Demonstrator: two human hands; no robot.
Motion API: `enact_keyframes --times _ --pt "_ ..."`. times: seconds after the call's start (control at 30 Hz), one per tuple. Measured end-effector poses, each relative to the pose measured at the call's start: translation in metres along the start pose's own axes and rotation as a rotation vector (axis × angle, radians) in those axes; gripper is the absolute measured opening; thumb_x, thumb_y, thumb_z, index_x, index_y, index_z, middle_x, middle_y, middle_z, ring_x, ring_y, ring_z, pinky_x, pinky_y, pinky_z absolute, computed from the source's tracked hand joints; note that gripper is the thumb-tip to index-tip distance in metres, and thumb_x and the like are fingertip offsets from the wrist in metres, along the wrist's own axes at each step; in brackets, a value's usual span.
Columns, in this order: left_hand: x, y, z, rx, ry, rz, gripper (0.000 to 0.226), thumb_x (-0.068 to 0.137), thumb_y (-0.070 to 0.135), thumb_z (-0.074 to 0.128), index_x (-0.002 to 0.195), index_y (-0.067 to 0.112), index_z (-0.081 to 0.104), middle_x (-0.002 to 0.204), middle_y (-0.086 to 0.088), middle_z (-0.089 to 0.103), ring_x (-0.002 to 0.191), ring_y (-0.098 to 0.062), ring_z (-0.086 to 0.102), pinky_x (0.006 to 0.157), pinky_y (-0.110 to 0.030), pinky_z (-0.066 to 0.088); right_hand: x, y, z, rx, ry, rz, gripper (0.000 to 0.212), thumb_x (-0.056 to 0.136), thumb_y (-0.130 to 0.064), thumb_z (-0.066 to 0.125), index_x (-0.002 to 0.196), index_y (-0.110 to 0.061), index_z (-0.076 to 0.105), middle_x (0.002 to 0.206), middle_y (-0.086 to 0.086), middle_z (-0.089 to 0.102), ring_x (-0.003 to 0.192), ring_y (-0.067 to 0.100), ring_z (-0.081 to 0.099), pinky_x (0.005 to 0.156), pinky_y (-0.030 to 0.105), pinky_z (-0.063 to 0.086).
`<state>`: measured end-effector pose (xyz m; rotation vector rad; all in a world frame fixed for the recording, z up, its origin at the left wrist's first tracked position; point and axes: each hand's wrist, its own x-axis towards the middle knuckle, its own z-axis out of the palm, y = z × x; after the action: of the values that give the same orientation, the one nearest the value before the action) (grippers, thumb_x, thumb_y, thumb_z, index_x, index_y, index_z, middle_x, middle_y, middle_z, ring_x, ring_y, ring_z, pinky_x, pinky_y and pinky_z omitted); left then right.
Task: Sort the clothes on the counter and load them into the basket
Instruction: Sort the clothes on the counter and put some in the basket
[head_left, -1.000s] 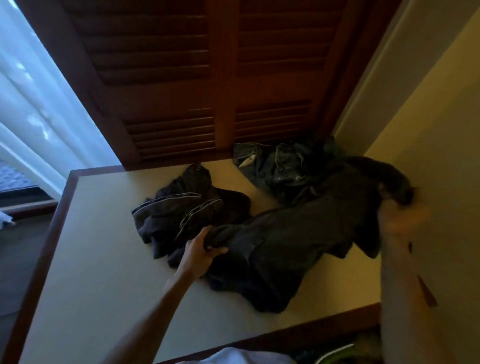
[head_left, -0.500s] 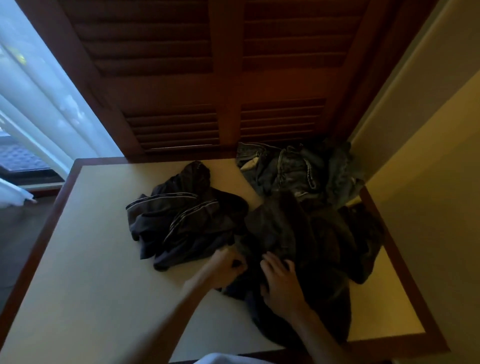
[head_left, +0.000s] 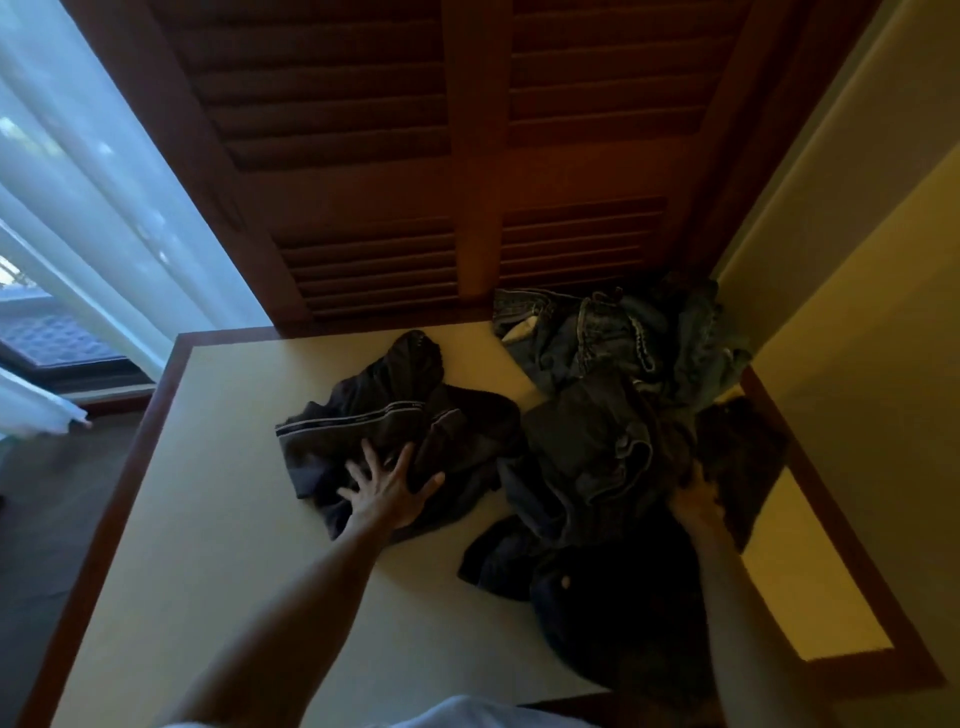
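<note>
Two hands (head_left: 387, 491) (head_left: 693, 499) on clothes (head_left: 597, 457)

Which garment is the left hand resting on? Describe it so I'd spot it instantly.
On the cream counter before the louvred wooden doors, take the leftmost heap. The left hand lies spread on this dark garment; unlike its neighbours, it carries a thin pale stripe.

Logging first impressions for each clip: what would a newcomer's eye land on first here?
Probably the dark clothes heaped on the pale counter: a striped-trim garment mid-counter with the left hand spread flat on it, and a bigger dark pile to its right, where the right hand reaches in. Blue jeans are bunched in the far corner against the louvered doors.
</note>
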<state>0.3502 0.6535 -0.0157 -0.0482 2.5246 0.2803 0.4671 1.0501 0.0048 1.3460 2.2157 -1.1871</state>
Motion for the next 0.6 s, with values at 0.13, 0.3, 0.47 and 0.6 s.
enact_keyframes --times 0.13,0.3,0.47,0.6 --pt "-0.017 -0.009 0.011 0.126 0.034 0.062 0.068 0.098 0.063 0.047 0.154 0.034 0.024 0.167 -0.021 -0.012 0.149 -0.056 0.000 0.114 -0.071 0.018 -0.033 -0.008 0.053 0.081 0.135 -0.120 0.087 0.084 -0.054 0.056 0.152 -0.006 0.032 0.150 0.025 0.042 0.140 0.046 0.034 0.110 0.050 0.029" --pt "-0.043 -0.060 0.021 0.117 0.211 0.158 0.037 0.104 0.029 0.046 0.140 0.025 0.050 0.158 -0.015 0.024 0.134 -0.045 0.031 0.108 -0.052 0.035 -0.082 -0.014 0.100 0.380 0.164 -0.166 0.038 0.092 -0.005 0.065 0.129 -0.001 0.058 0.126 0.024 0.063 0.119 0.046 0.058 0.095 0.044 0.046" --pt "-0.047 -0.126 0.010 0.111 0.277 0.149 0.043 0.102 0.023 0.050 0.144 0.026 0.048 0.149 -0.015 0.033 0.120 -0.042 0.042 0.096 -0.047 0.043 -0.136 -0.052 0.064 0.571 0.356 -0.389 0.042 0.079 0.008 0.075 0.119 0.000 0.063 0.101 0.013 0.067 0.101 0.033 0.064 0.080 0.040 0.048" --pt "-0.053 -0.164 0.015 0.067 0.330 0.121 0.051 0.091 0.026 0.065 0.141 0.020 0.052 0.135 -0.019 0.045 0.104 -0.044 0.047 0.082 -0.050 0.046 -0.194 -0.092 0.024 0.338 0.693 -0.659 0.048 0.078 -0.015 0.081 0.120 -0.012 0.057 0.110 0.013 0.063 0.102 0.036 0.062 0.078 0.042 0.049"
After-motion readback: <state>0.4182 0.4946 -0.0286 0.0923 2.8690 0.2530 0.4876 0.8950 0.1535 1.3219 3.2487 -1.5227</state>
